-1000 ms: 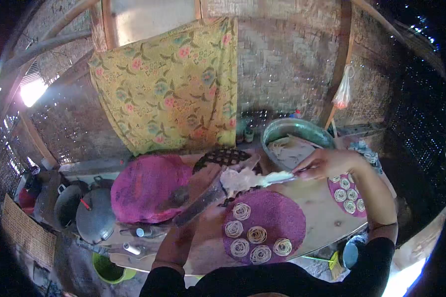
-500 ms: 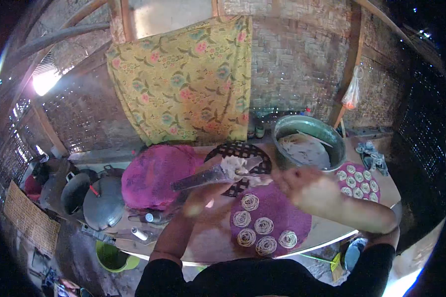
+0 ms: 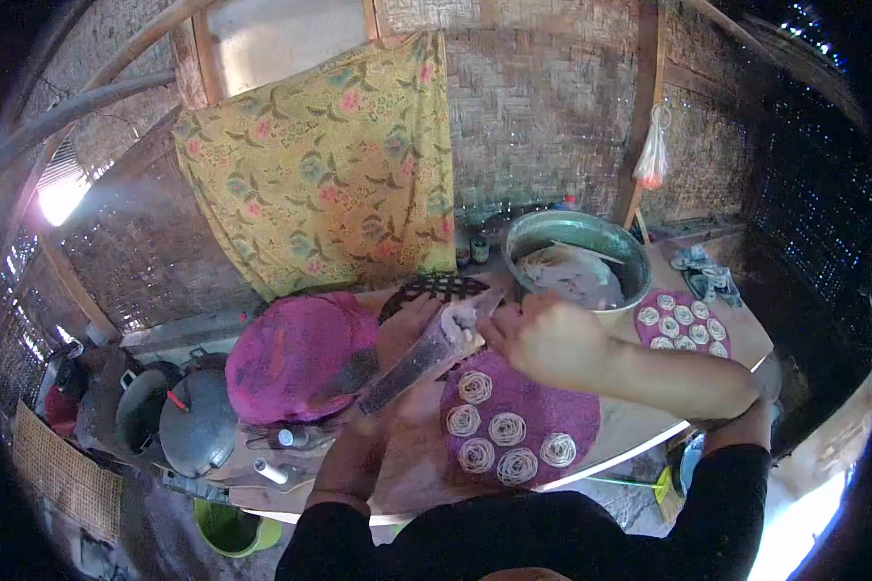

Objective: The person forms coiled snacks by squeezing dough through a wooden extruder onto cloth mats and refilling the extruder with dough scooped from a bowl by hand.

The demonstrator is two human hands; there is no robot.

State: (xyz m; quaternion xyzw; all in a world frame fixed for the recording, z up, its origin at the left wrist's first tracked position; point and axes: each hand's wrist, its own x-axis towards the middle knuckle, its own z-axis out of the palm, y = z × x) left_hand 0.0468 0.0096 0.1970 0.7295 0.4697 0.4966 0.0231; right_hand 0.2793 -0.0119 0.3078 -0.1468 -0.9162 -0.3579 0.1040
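A long greyish, partly see-through tube-like tool (image 3: 407, 373) slants over the table, with pale dough (image 3: 458, 320) at its wide upper end. My left hand (image 3: 404, 329) is wrapped round the tool from behind, its fingers partly hidden. At the dough end is my right hand (image 3: 547, 339), fingers curled closed; what they pinch is hidden. Just below lies a round purple mat (image 3: 576, 412) bearing several coiled nests of pale strands (image 3: 507, 429). Behind the hands is a dark lattice tray (image 3: 436, 288), partly covered.
A large metal basin (image 3: 639, 266) holding a pale mass stands at the back right. Beside it lies another purple mat with coiled nests (image 3: 686, 315). Left are a pink cloth-covered heap (image 3: 300, 358), a white bottle (image 3: 270, 472) and a dark wok (image 3: 196, 421).
My right hand has come left and in against the tool's dough end. The tool now slopes more steeply, its upper end raised. The whole view has shifted slightly.
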